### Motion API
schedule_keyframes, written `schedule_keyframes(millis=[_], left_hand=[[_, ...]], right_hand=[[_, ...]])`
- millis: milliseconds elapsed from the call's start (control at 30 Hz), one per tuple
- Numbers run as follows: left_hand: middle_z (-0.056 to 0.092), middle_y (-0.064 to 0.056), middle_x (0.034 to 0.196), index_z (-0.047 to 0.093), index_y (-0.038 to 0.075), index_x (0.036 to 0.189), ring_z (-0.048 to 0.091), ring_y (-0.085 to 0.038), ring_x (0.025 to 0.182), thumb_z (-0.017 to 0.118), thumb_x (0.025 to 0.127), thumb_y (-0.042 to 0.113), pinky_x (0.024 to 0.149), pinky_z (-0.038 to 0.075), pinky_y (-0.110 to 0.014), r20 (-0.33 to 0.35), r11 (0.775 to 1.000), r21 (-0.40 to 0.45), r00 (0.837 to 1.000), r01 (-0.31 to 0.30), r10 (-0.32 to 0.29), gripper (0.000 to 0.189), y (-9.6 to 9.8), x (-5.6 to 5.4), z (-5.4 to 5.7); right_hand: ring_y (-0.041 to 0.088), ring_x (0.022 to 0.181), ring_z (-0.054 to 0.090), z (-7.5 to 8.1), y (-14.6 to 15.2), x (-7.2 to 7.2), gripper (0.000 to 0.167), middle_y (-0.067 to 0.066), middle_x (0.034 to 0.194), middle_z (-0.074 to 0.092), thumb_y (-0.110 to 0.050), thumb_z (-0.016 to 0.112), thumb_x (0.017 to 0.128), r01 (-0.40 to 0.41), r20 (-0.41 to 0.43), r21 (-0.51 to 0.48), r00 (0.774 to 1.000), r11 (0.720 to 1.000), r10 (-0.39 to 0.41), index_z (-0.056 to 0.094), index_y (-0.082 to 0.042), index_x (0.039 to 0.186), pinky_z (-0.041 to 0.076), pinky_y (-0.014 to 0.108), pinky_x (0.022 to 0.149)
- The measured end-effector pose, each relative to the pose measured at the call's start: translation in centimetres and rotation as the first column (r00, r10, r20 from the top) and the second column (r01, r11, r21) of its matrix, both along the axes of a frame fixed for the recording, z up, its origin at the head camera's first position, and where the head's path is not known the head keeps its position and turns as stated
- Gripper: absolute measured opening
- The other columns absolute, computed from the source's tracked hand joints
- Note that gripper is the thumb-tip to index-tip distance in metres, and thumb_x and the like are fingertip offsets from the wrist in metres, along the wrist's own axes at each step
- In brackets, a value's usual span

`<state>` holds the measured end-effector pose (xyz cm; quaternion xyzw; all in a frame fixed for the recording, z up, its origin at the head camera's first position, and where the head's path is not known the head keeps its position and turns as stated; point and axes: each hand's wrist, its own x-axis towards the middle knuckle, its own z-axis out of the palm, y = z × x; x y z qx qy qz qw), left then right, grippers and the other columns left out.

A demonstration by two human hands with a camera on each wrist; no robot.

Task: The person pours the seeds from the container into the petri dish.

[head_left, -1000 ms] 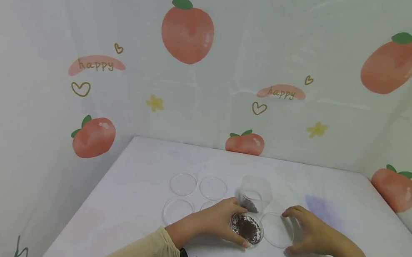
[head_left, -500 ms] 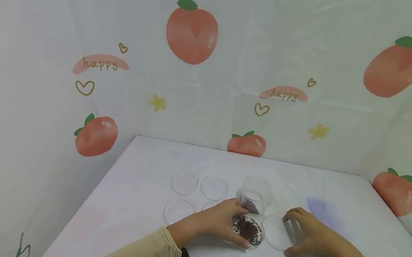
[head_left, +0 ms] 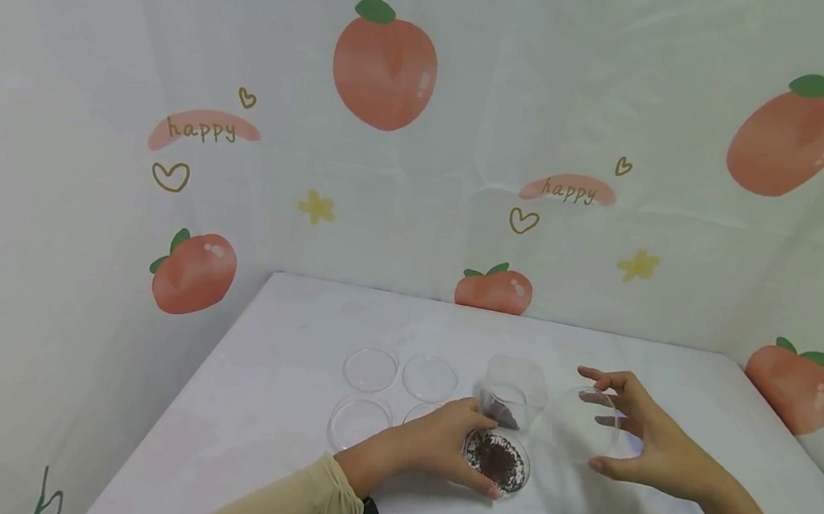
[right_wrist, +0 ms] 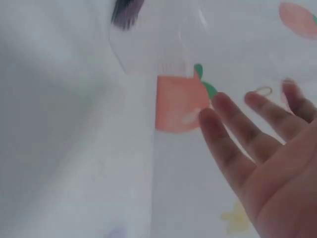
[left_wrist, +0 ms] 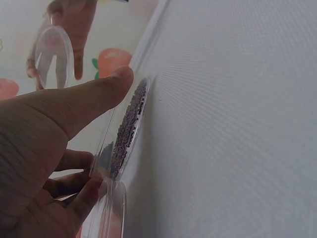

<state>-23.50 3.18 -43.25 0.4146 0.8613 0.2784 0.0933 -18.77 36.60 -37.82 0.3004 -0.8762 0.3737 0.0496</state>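
Observation:
My left hand [head_left: 438, 437] grips the rim of a clear petri dish [head_left: 497, 464] on the table, thumb at the near side and fingers at the far side. Dark brown granules cover much of its floor, with white showing between them. To the right, my right hand [head_left: 645, 441] holds a clear round petri dish lid [left_wrist: 55, 52] by its edge, raised above the table and tilted. In the right wrist view the fingers of that hand are spread, and the lid shows only as a faint outline.
Several clear petri dish parts [head_left: 370, 369] lie to the left, one partly behind my left hand. Behind the filled dish stands a translucent box [head_left: 529, 377] with dark material in a clear cup. A white patterned backdrop rises beyond the white table [head_left: 286, 311].
My right hand has taken the clear lid from the table beside the filled dish and lifted it up. The left hand stays on the dish.

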Motion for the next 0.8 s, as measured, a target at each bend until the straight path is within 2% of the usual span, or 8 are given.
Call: schedule_keyframes(millis=[100,167,267,367,600,733,800], left_hand=[[0.063,-0.001,0.135,0.064,0.009,0.146,0.057,-0.005,0.126,0.093,0.076,0.058,0.110,0.049,-0.022,0.005,1.000,-0.004,1.000,-0.004,0.004,0.091,0.1,-0.2,-0.2],[0.062,-0.001,0.136,0.064,0.009,0.147,0.057,-0.005,0.127,0.093,0.076,0.058,0.110,0.049,-0.023,0.013,1.000,-0.005,1.000,-0.007,0.007,0.091,0.2,-0.3,-0.3],[0.062,0.000,0.137,0.064,0.010,0.147,0.057,-0.005,0.128,0.093,0.075,0.059,0.110,0.049,-0.023,0.021,1.000,-0.006,1.000,-0.012,0.012,0.092,0.2,-0.4,-0.5],[0.062,0.000,0.138,0.064,0.011,0.147,0.057,-0.006,0.129,0.092,0.076,0.060,0.111,0.049,-0.023,0.011,1.000,-0.011,1.000,-0.009,0.009,0.092,0.3,-0.6,-0.9],[0.061,0.001,0.138,0.063,0.011,0.148,0.056,-0.005,0.129,0.091,0.076,0.062,0.111,0.048,-0.024,-0.007,1.000,-0.011,1.000,0.003,-0.003,0.092,0.4,-0.9,-1.6],[0.062,0.003,0.136,0.063,0.012,0.147,0.056,-0.004,0.126,0.091,0.075,0.064,0.109,0.050,-0.023,-0.013,1.000,-0.008,1.000,0.007,-0.007,0.093,0.4,-1.3,-2.1],[0.062,0.003,0.135,0.063,0.013,0.148,0.056,-0.004,0.126,0.090,0.075,0.066,0.108,0.050,-0.023,-0.023,1.000,-0.004,1.000,0.009,-0.009,0.094,0.5,-1.6,-2.7]], right_hand=[[0.013,0.140,0.059,0.0,-0.6,-0.1,0.082,0.012,0.165,0.043,0.002,0.092,0.077,-0.099,0.006,-0.077,0.995,0.992,0.100,0.034,0.000,0.136,0.054,0.023,0.103],[0.014,0.139,0.060,-0.1,-1.0,-0.2,0.082,0.017,0.161,0.047,0.004,0.091,0.078,-0.128,0.015,-0.106,0.991,0.986,0.130,0.031,0.003,0.135,0.054,0.022,0.104],[0.015,0.134,0.065,-0.2,-1.5,-0.2,0.084,0.021,0.152,0.053,0.004,0.090,0.079,-0.121,0.071,-0.143,0.989,0.982,0.132,0.029,0.000,0.136,0.057,0.024,0.102],[0.018,0.130,0.068,-0.4,-1.8,-0.2,0.085,0.020,0.148,0.054,0.006,0.090,0.078,-0.113,0.116,-0.172,0.984,0.979,0.134,0.028,-0.001,0.136,0.061,0.029,0.097],[0.021,0.130,0.068,-0.6,-2.4,-0.1,0.084,0.011,0.152,0.053,0.008,0.088,0.079,-0.147,0.095,-0.179,0.982,0.973,0.166,0.026,0.002,0.135,0.063,0.032,0.093],[0.022,0.127,0.070,-0.6,-2.6,-0.1,0.086,0.021,0.146,0.053,0.008,0.088,0.079,-0.136,0.102,-0.181,0.983,0.974,0.156,0.027,0.000,0.138,0.064,0.035,0.091],[0.024,0.123,0.072,-0.6,-2.7,0.0,0.087,0.026,0.143,0.051,0.007,0.088,0.079,-0.125,0.110,-0.177,0.983,0.976,0.146,0.028,-0.001,0.142,0.065,0.038,0.090]])
